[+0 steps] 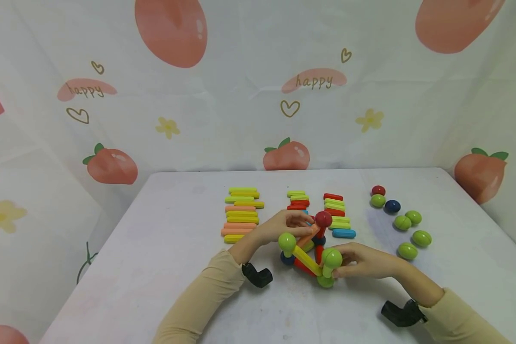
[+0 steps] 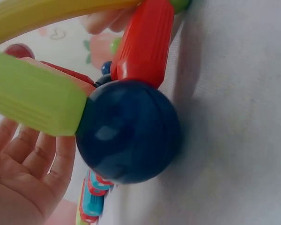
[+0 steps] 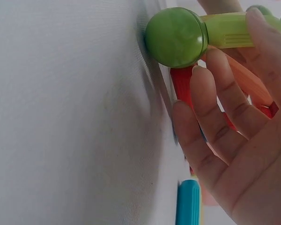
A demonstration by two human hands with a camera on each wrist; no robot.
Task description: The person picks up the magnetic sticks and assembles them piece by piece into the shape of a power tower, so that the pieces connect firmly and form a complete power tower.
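1. Head view: there's the toy frame [image 1: 308, 261], standing on the desk [image 1: 189, 229]!
2. Right hand [image 1: 365, 260]: fingers pinching a green rod [image 3: 226, 31].
3. Left hand [image 1: 289, 225]: beside the orange rod [image 1: 308, 236]; can't tell whether those fingers grip.
4. Looks light and stiff, probably slick; I'd hold those two rods mid-length.

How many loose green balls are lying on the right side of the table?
5. One green ball is beside the red ball; a second ball and third ball are paired; a fourth ball and fifth ball lie lowest in the head view.
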